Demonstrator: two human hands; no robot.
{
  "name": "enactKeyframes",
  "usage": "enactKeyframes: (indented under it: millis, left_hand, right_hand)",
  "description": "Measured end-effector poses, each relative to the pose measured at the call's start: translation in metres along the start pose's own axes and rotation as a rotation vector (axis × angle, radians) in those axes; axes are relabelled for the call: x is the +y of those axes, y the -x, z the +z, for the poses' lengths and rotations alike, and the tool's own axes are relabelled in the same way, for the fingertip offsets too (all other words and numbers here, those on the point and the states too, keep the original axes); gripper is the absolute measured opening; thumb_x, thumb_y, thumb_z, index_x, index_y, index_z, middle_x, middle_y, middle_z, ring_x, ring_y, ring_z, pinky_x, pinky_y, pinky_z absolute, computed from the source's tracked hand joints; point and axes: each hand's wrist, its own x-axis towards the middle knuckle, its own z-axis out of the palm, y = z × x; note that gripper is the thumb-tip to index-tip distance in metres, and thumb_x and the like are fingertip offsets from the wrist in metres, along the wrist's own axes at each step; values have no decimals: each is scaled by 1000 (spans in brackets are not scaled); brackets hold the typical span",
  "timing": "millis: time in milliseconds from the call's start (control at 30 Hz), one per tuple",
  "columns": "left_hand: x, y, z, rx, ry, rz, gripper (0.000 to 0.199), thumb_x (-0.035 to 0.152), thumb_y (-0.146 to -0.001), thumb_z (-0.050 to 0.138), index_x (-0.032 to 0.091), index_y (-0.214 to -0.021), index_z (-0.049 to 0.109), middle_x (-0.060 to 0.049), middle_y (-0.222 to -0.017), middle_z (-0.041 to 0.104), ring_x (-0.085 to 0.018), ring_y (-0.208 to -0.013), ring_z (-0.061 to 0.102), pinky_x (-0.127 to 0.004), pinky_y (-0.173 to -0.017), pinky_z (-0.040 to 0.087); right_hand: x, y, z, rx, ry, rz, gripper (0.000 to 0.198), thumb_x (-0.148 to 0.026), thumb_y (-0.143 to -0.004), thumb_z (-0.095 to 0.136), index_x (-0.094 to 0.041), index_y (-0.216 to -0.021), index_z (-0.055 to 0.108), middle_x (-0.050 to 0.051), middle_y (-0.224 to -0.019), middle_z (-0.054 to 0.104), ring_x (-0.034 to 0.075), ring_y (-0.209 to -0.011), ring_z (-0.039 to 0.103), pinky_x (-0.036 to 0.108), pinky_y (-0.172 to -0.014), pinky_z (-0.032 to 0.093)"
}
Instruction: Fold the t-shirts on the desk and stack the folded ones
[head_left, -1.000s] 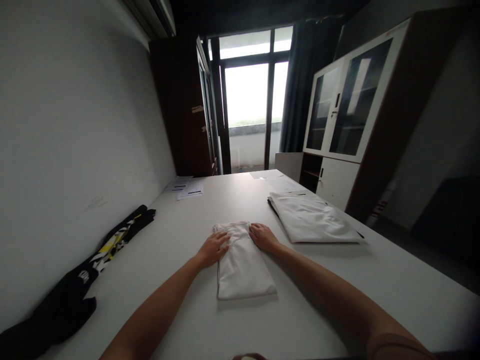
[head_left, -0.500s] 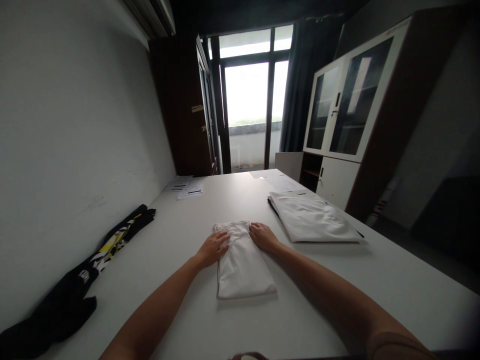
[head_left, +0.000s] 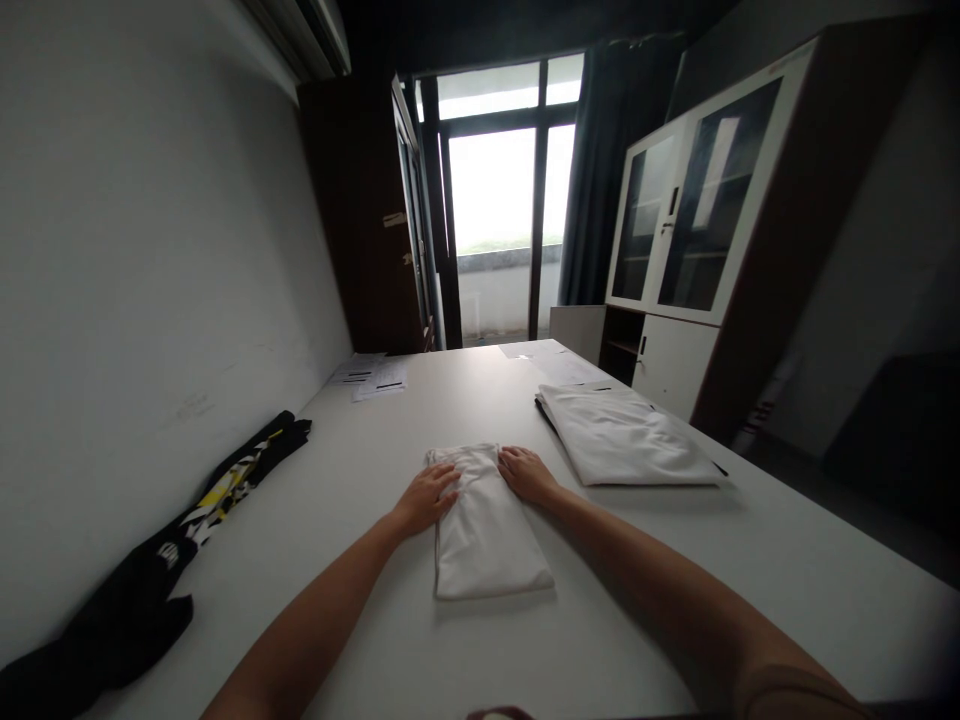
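A folded white cloth garment (head_left: 491, 545) lies flat on the white table (head_left: 360, 620) in front of me, its surface lightly wrinkled. My left hand (head_left: 427, 497) rests on its left edge near the far end, fingers stretched over the fabric. On the far right edge lies my right hand (head_left: 527, 473), its fingers extended and touching the cloth. Both palms face down. What kind of garment it is cannot be made out.
More folded white cloth (head_left: 630, 437) lies to the right, with something dark under it. A black garment with a yellow and white pattern (head_left: 165, 550) runs along the left wall. Papers (head_left: 375, 375) sit at the table's far left, and other sheets (head_left: 559, 362) at the far right.
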Motion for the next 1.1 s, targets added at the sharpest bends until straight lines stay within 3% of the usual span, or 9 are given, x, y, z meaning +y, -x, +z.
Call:
enactKeyframes:
  millis: [1100]
  left_hand:
    - [-1, -1, 2, 15, -16, 7, 47, 44, -104, 52, 25, -146, 59, -8, -156, 53, -28, -146, 45, -47, -124, 34]
  right_hand:
    - [3, -1, 2, 8, -14, -14, 34, -36, -103, 49, -23, -129, 68, 11, -139, 65, 25, -132, 56, 34, -113, 35]
